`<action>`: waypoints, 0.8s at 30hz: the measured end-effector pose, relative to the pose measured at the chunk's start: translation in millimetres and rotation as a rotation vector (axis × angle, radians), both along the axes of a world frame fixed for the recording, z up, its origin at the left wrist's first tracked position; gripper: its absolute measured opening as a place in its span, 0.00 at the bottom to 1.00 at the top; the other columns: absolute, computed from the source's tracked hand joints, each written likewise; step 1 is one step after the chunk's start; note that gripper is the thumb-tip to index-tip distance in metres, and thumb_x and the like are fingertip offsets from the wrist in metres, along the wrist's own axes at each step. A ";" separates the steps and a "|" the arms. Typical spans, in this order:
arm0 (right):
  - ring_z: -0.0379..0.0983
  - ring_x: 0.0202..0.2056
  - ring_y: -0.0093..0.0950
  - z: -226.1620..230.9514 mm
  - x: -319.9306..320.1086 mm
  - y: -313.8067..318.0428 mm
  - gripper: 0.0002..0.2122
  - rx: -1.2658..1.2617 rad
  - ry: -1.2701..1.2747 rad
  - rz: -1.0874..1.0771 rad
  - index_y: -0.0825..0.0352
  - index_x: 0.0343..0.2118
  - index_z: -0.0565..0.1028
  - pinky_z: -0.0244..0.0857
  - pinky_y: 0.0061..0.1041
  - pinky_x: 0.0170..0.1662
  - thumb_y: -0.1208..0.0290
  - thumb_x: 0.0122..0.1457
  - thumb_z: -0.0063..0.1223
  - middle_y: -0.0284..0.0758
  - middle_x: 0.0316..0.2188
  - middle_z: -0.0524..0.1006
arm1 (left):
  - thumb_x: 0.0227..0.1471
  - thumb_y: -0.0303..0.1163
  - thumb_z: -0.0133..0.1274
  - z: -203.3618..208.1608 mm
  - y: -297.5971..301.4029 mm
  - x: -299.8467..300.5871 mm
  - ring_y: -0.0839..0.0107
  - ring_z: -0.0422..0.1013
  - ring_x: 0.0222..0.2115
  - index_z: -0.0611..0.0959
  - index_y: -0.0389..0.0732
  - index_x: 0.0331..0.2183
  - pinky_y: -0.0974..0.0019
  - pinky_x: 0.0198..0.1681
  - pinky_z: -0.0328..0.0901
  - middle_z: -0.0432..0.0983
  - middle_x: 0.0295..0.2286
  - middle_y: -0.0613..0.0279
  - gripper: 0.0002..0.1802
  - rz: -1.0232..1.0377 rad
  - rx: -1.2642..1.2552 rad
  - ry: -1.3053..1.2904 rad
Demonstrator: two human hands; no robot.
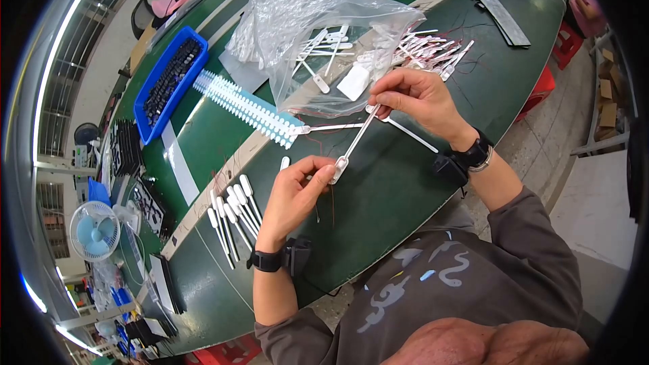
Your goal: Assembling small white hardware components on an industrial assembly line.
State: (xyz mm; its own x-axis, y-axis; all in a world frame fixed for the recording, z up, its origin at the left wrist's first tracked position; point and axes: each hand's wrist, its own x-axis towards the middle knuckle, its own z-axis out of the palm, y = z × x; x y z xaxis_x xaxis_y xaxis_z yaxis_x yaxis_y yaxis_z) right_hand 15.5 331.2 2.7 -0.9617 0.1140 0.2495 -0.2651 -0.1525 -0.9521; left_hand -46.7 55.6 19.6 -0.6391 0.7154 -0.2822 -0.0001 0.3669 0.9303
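Observation:
Between my hands a white plastic stick with an oval head (pixel 357 136) is held at a slant above the green table. The thumb and fingers of my left hand (pixel 292 195) pinch its oval head, and thin dark wires hang below. My right hand (pixel 420 100) is closed on its far end. Just beyond lie a white stick with thin red wires (pixel 341 126) and another white stick (pixel 414 136). A light blue sheet of white oval stickers (pixel 253 111) reaches toward them. Several white sticks (pixel 236 206) lie side by side left of my left hand.
A clear plastic bag (pixel 277 30) with white sticks spreads across the far middle, beside a pile of wired pieces (pixel 433 54). A blue bin (pixel 145 128) holds black parts. Grey strips (pixel 501 17) lie far right. A fan (pixel 94 228) stands left; another person (pixel 585 7) is far right.

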 end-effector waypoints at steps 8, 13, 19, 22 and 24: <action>0.79 0.33 0.24 5.4 2.2 -7.5 0.06 0.008 -0.056 0.184 0.74 0.40 0.77 0.75 0.21 0.38 0.82 0.61 0.54 0.39 0.33 0.81 | 0.64 0.30 0.47 -1.2 24.7 -11.7 0.78 0.72 0.36 0.82 0.34 0.43 0.73 0.43 0.67 0.79 0.37 0.62 0.13 0.065 0.307 0.047; 0.79 0.33 0.24 4.2 2.5 -6.8 0.06 0.013 -0.058 0.183 0.73 0.40 0.76 0.75 0.21 0.38 0.82 0.61 0.54 0.39 0.33 0.80 | 0.62 0.31 0.50 -4.2 36.6 -15.2 0.81 0.71 0.32 0.83 0.34 0.42 0.75 0.37 0.66 0.79 0.32 0.65 0.13 -0.107 0.333 -0.240; 0.79 0.32 0.24 1.4 0.9 0.5 0.06 0.027 -0.034 0.078 0.73 0.41 0.75 0.75 0.22 0.38 0.81 0.61 0.53 0.39 0.34 0.80 | 0.59 0.30 0.55 9.4 12.9 -7.6 0.82 0.71 0.29 0.84 0.33 0.40 0.77 0.34 0.65 0.78 0.29 0.68 0.11 0.124 0.120 -0.037; 0.79 0.33 0.24 1.2 0.0 1.0 0.06 0.021 0.005 0.025 0.73 0.41 0.75 0.75 0.22 0.38 0.80 0.62 0.53 0.39 0.35 0.80 | 0.56 0.31 0.58 -3.7 3.4 4.5 0.84 0.66 0.24 0.85 0.35 0.38 0.77 0.28 0.61 0.77 0.26 0.69 0.10 0.243 0.123 0.153; 0.79 0.33 0.24 1.2 0.5 1.8 0.06 0.021 0.025 -0.007 0.73 0.41 0.75 0.75 0.22 0.39 0.80 0.62 0.53 0.39 0.35 0.81 | 0.55 0.31 0.59 -4.9 1.0 11.9 0.85 0.63 0.21 0.86 0.36 0.36 0.76 0.25 0.59 0.76 0.24 0.69 0.10 0.297 0.129 0.249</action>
State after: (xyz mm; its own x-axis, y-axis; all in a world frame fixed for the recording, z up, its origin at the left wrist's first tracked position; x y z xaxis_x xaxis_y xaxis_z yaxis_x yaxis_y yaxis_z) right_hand 16.0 333.1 3.9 -0.9542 0.1149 0.2762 -0.2902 -0.1312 -0.9479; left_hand -34.9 56.6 14.7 -0.8607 0.5089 -0.0127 0.1428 0.2653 0.9535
